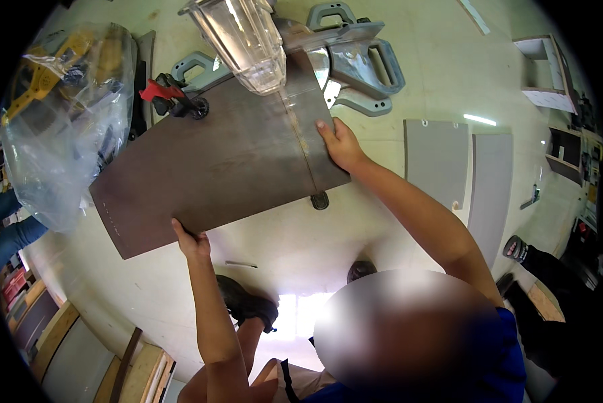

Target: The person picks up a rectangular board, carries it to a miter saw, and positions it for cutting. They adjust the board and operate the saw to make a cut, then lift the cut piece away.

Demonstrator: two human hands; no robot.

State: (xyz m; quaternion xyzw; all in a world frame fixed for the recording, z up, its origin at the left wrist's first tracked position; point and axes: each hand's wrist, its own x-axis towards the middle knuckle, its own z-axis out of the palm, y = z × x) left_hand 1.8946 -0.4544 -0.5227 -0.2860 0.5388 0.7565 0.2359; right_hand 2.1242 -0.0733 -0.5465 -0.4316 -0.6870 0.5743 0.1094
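A wide dark-brown board [207, 161] lies across the grey metal base of a miter saw [355, 64]. The saw's clear plastic guard [254, 50] rests over the board's far part, above a pale line running toward its near edge. My left hand [194, 244] grips the near edge toward the left corner, thumb on top and the other fingers mostly hidden beneath. At the right edge, my right hand [343, 148] holds the board, its thumb also on top. A red and black clamp [170, 97] sits at the board's far left edge.
Clear plastic [80, 127] covers yellow equipment on the left, beside another person's blue-trousered legs [13, 235]. Grey panels [435, 158] lie on the floor at right. Wooden boxes [543, 74] stand farther right. A thin pen-like item [241, 264] lies near my feet.
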